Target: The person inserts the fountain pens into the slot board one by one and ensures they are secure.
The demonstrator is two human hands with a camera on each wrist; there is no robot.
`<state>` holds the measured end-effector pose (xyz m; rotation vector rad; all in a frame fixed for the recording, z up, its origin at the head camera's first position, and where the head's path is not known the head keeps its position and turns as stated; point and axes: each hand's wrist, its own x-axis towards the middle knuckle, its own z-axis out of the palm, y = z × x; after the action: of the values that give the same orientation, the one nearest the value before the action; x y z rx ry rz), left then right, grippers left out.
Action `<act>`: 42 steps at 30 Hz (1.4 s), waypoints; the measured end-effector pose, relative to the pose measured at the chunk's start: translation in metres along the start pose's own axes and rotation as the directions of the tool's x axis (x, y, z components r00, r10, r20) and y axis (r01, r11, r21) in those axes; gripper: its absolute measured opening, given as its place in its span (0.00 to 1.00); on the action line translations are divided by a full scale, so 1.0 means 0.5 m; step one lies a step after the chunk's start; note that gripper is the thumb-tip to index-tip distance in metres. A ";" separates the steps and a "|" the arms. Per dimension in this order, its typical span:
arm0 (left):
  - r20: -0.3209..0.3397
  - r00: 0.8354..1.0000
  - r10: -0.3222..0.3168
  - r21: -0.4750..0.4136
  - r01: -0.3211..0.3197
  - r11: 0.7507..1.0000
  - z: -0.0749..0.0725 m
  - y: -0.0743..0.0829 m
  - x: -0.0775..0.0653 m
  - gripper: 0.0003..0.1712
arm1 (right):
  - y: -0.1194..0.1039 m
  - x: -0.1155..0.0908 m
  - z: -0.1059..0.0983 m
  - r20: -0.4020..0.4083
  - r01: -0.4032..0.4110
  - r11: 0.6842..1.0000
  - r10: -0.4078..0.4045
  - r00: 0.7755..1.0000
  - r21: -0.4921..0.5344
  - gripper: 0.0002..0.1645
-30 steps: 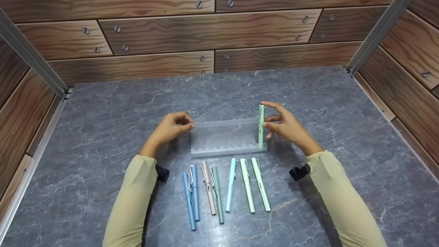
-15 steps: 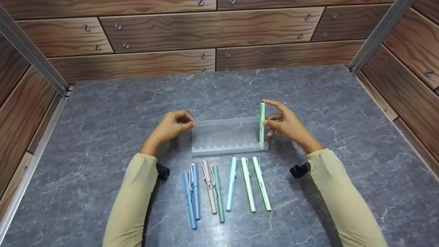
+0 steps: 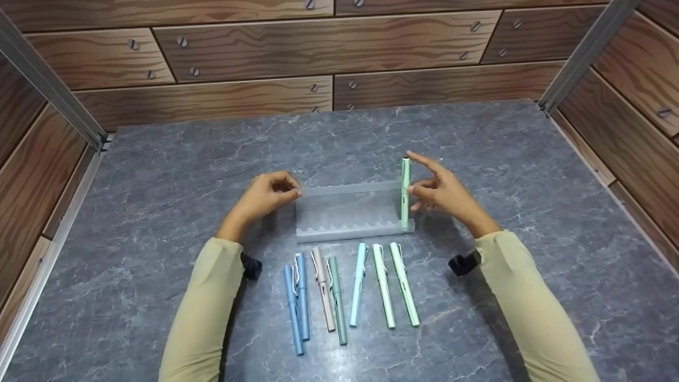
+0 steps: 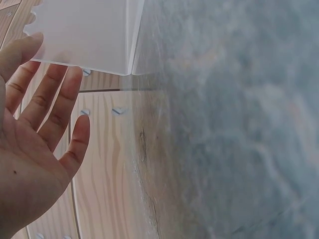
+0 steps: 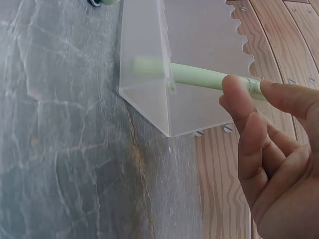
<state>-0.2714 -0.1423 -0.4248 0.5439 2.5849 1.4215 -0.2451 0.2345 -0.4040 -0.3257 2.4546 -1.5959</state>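
Observation:
A frosted clear pen stand (image 3: 350, 207) with notched upper and lower edges stands mid-table. My left hand (image 3: 268, 195) pinches its upper left corner between thumb and fingertips; the left wrist view shows the stand's side edge (image 4: 82, 68) there. A light green pen (image 3: 405, 191) stands upright at the far right of the stand, its foot behind the front lip. My right hand (image 3: 437, 193) holds that pen between thumb and finger, the index fingertip right at its top. In the right wrist view, the lower barrel (image 5: 199, 76) shows through the frosted wall.
In front of the stand lie two blue pens (image 3: 293, 310), a brown-grey pen (image 3: 323, 289), a dark green pen (image 3: 338, 302), a pale blue pen (image 3: 357, 286) and two light green pens (image 3: 405, 286). Wood-patterned panels (image 3: 318, 50) wall in the grey marbled table (image 3: 201, 154).
My right index fingertip has risen slightly at the top of the light green pen. The pen, the stand and my left hand keep their places.

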 end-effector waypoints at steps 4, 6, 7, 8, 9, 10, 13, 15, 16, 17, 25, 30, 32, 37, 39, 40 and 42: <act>-0.006 1.000 0.008 0.005 -0.008 1.000 0.000 0.000 -0.001 0.07 | 0.000 -0.003 -0.003 0.002 0.004 1.000 -0.003 1.000 -0.005 0.44; -0.004 1.000 0.009 0.002 -0.009 1.000 0.001 0.000 -0.001 0.07 | 0.000 -0.006 -0.005 0.003 0.002 1.000 -0.002 1.000 -0.007 0.44; -0.003 1.000 0.009 0.000 -0.009 1.000 0.001 0.000 -0.001 0.07 | 0.001 -0.008 -0.006 0.003 0.006 1.000 -0.006 1.000 -0.008 0.44; -0.003 1.000 0.008 -0.002 -0.008 1.000 0.001 -0.001 -0.001 0.07 | 0.001 -0.010 -0.008 0.003 0.009 1.000 -0.009 1.000 -0.006 0.43; -0.002 1.000 0.008 -0.003 -0.008 1.000 0.002 -0.001 -0.001 0.07 | 0.001 -0.013 -0.009 0.003 0.017 1.000 -0.017 1.000 -0.009 0.43; -0.002 1.000 0.008 -0.006 -0.008 1.000 0.002 -0.001 0.000 0.07 | 0.001 -0.015 -0.011 0.003 0.025 1.000 -0.025 1.000 -0.013 0.42; 0.002 1.000 0.008 -0.007 -0.008 1.000 0.001 -0.001 -0.001 0.07 | 0.001 -0.022 -0.018 -0.004 0.052 0.998 -0.052 0.999 -0.040 0.40; 0.006 1.000 0.007 -0.003 -0.007 1.000 0.000 0.000 -0.001 0.07 | -0.001 -0.027 -0.022 -0.012 0.062 0.996 -0.063 0.998 -0.060 0.39; 0.008 1.000 0.005 0.000 -0.005 1.000 -0.001 0.000 -0.001 0.07 | -0.002 -0.029 -0.023 -0.016 0.066 0.995 -0.067 0.998 -0.070 0.38; 0.011 1.000 0.004 0.002 -0.004 1.000 -0.001 0.001 -0.001 0.07 | -0.003 -0.031 -0.024 -0.021 0.068 0.995 -0.070 0.997 -0.076 0.38; 0.025 0.999 -0.019 0.007 0.019 1.000 -0.003 0.004 0.000 0.07 | -0.014 -0.048 -0.026 -0.036 0.098 0.991 -0.102 0.994 -0.088 0.34; 0.018 1.000 -0.021 0.010 0.021 1.000 -0.003 0.005 -0.001 0.07 | -0.022 -0.060 -0.023 -0.004 0.097 0.991 -0.098 0.995 -0.094 0.32; 0.017 1.000 -0.019 0.011 0.019 1.000 -0.003 0.004 -0.002 0.07 | -0.024 -0.065 -0.020 0.012 0.098 0.991 -0.098 0.995 -0.092 0.32; 0.015 1.000 -0.016 0.010 0.016 1.000 -0.003 0.004 -0.002 0.07 | -0.028 -0.075 -0.009 0.066 0.119 0.989 -0.113 0.991 -0.089 0.32; 0.014 1.000 -0.016 0.008 0.016 1.000 -0.004 0.004 -0.002 0.07 | -0.030 -0.079 -0.004 0.089 0.124 0.988 -0.115 0.989 -0.096 0.31; 0.016 1.000 -0.017 0.006 0.016 1.000 -0.004 0.004 -0.001 0.07 | -0.031 -0.080 -0.002 0.100 0.125 0.987 -0.115 0.988 -0.098 0.31; 0.020 1.000 -0.017 0.000 0.017 1.000 -0.004 0.004 0.001 0.07 | -0.033 -0.084 0.002 0.121 0.125 0.987 -0.112 0.986 -0.106 0.30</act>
<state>-0.2716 -0.1426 -0.4220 0.5324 2.5674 1.4039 -0.2031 0.2390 -0.3875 -0.5751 2.4839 -1.4398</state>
